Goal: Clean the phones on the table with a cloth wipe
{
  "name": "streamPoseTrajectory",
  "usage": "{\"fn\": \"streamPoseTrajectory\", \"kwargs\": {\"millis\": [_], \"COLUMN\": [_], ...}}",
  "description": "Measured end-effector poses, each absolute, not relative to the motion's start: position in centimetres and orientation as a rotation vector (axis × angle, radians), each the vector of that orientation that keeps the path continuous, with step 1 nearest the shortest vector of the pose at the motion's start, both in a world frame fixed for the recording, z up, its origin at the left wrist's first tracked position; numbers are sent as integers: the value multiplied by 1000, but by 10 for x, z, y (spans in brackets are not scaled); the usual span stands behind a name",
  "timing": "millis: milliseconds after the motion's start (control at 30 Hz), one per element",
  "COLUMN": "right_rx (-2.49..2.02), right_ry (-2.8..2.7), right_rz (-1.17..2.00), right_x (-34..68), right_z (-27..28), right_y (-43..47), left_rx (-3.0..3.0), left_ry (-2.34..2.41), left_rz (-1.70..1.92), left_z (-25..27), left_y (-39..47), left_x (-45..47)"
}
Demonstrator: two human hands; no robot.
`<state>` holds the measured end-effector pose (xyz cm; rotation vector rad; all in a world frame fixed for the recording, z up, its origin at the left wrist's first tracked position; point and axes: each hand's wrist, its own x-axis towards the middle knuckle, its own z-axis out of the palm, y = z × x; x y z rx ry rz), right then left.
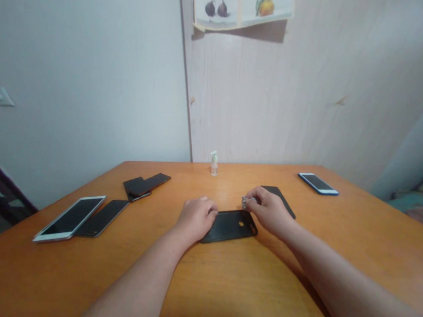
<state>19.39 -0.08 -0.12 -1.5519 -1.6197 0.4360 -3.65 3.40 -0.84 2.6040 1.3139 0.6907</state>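
Observation:
A black phone case (226, 225) lies on the table in front of me, its hollow inside facing up and a camera hole near its right end. My left hand (198, 219) is closed on the left end of the case, its fingers curled over the far edge. My right hand (268, 207) pinches a small crumpled whitish wad (245, 202), perhaps tissue, just above the right far corner of the case. Whether the wad touches the case I cannot tell. Partly behind my right hand lies a flat dark phone-like slab (281, 199).
On the wooden table (221, 284), a white tablet (71, 218) and a dark phone (104, 218) lie left. Two overlapping dark phone-like things (151, 184) are farther back. A clear pump bottle (214, 164) stands near the wall; a blue-edged phone (318, 183) lies right.

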Motion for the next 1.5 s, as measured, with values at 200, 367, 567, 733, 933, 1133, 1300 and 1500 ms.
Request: {"fn": "streamPoseTrajectory", "kwargs": {"millis": [200,367,567,733,933,1133,1300,1500], "right_rx": [-1572,-1630,-1818,-1882,-1846,-1910,-1931,-1820], "right_ry": [-1624,-1808,-2139,-2182,-2166,-2164,-2152,-2238], "right_rz": [384,336,124,39,38,-2,-17,70], "right_x": [194,182,189,193,173,174,176,175], "right_z": [-4,-10,-8,-5,-12,-8,-8,-5], "right_y": [-2,-7,-9,-8,-4,-2,-3,-5], "left_rx": [2501,2587,2582,2572,2555,2528,2546,2492], "left_ry": [1338,1242,1197,1206,1217,1223,1221,1230], "left_rz": [735,707,621,626,665,679,688,699], "left_z": [-11,-7,-9,-11,-10,-11,-13,-15], "left_y": [32,19,12,13,12,14,15,16], "left_x": [-33,-25,-22,-21,-18,-18,-18,-17]}}
